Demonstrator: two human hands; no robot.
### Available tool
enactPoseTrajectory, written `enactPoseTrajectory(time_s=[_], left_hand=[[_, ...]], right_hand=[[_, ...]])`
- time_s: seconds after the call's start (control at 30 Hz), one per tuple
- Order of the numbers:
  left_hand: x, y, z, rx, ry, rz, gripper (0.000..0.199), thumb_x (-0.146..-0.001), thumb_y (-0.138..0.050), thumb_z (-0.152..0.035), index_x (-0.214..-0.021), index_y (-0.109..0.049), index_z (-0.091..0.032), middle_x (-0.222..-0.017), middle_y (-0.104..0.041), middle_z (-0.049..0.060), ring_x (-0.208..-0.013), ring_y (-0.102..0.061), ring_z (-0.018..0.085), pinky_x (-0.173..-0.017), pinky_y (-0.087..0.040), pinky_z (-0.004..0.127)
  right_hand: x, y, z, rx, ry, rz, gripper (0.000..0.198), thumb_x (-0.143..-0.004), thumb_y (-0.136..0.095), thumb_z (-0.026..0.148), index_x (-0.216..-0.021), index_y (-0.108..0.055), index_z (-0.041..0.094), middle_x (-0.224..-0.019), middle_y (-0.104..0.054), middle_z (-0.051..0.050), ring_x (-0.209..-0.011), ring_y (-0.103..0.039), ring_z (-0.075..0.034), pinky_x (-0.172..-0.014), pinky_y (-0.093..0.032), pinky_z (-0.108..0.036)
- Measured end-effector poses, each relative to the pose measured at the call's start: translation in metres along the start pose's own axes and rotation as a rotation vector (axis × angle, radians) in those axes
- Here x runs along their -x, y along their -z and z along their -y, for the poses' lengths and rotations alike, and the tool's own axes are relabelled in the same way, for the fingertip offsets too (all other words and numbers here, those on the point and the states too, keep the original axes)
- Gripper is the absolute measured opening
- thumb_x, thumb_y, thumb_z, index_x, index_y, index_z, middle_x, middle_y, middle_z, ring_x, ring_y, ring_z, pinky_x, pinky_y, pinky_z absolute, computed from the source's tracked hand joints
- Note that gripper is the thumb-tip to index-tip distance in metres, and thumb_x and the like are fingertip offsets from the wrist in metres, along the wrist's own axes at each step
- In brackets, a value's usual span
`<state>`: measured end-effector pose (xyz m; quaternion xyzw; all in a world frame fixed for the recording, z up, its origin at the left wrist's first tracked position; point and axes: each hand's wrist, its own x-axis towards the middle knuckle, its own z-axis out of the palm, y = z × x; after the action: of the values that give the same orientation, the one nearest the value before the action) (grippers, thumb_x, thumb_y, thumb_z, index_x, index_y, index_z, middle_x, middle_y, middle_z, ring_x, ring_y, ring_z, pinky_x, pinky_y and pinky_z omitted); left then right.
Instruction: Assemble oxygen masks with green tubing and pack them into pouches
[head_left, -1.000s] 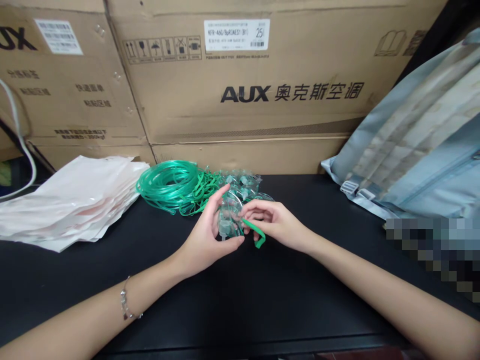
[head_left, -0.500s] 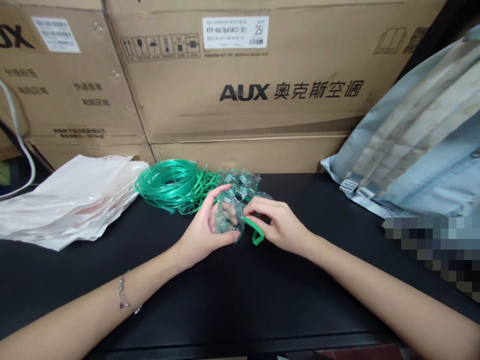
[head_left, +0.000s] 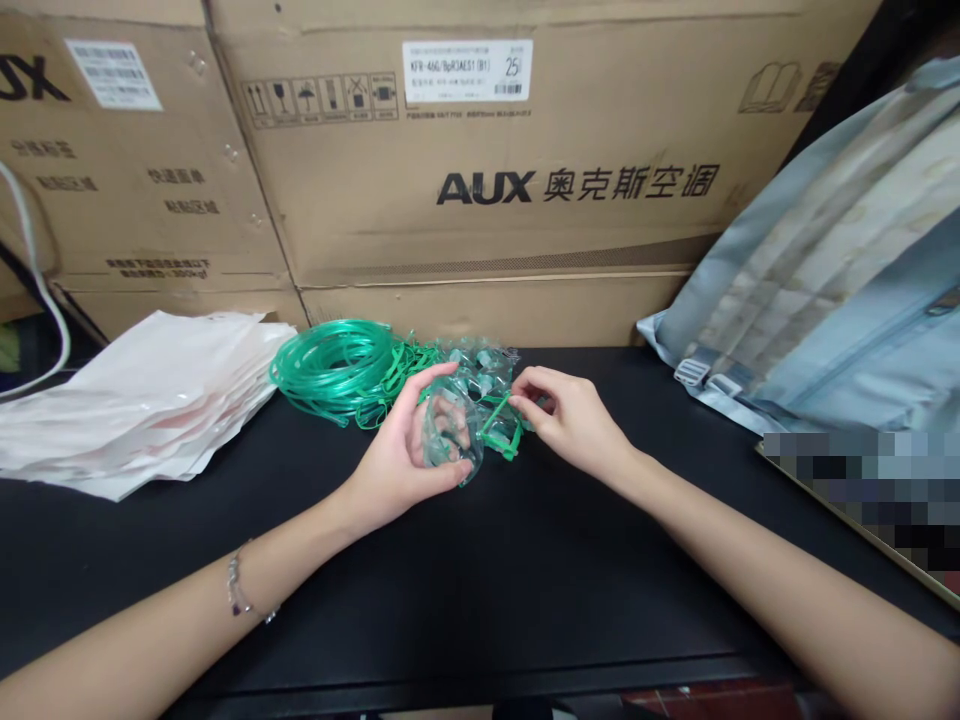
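A clear, green-tinted oxygen mask [head_left: 466, 440] is gripped in my left hand [head_left: 401, 440], thumb at its near edge and fingers curled round its far side. My right hand [head_left: 566, 412] pinches a green elastic strap [head_left: 496, 410], which runs from the mask's right side and hangs in a loop. Just behind my hands lies a group of similar clear masks [head_left: 480, 368], partly hidden by my left fingers. Left of them are more green straps [head_left: 405, 368] in a tangle and a coil of green tubing [head_left: 334, 365].
White plastic bags [head_left: 150, 390] lie stacked at the left of the black table [head_left: 465, 600]. Large cardboard boxes [head_left: 360, 230] stand along the back. A light blue backpack [head_left: 847, 300] leans at the right, above a pixelated patch. A white cable [head_left: 37, 260] hangs at far left.
My right hand has moved right and slightly up, away from the mask, drawing the strap out. My left hand has shifted slightly left with the mask.
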<state>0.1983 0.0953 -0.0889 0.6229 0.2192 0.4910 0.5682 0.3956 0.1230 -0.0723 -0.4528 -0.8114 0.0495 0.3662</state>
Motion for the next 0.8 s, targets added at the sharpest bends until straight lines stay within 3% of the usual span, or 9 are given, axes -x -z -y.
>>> enactPoseTrajectory(time_s=[0.43, 0.63, 0.8], left_hand=[[0.000, 0.002, -0.007, -0.081, -0.085, -0.027, 0.070, -0.064, -0.068, -0.009, -0.121, -0.034, -0.029, -0.087, -0.048, 0.000, -0.076, -0.051, 0.013, -0.061, -0.045, 0.022], [-0.004, 0.005, -0.005, -0.137, -0.092, -0.120, 0.073, -0.063, -0.068, -0.010, -0.124, -0.031, -0.029, -0.088, -0.048, -0.001, -0.076, -0.050, 0.012, -0.064, -0.045, 0.021], [-0.005, 0.007, -0.007, -0.154, -0.115, -0.152, 0.078, -0.062, -0.071, -0.015, -0.127, -0.030, -0.030, -0.092, -0.050, 0.001, -0.081, -0.053, 0.015, -0.067, -0.048, 0.025]], right_hand=[[-0.005, 0.008, -0.010, 0.046, -0.084, -0.080, 0.010, -0.076, -0.051, 0.016, -0.066, -0.051, 0.016, -0.063, -0.054, -0.001, -0.058, -0.049, -0.012, -0.057, -0.038, -0.024], [0.000, 0.008, 0.003, -0.130, 0.273, 0.218, 0.008, -0.082, -0.050, 0.023, -0.078, -0.053, 0.017, -0.085, -0.056, -0.005, -0.078, -0.053, -0.014, -0.073, -0.042, -0.027], [0.003, 0.006, 0.003, -0.191, 0.272, 0.319, 0.035, -0.075, -0.061, 0.035, -0.102, -0.047, 0.019, -0.085, -0.061, -0.003, -0.083, -0.056, -0.016, -0.080, -0.043, -0.032]])
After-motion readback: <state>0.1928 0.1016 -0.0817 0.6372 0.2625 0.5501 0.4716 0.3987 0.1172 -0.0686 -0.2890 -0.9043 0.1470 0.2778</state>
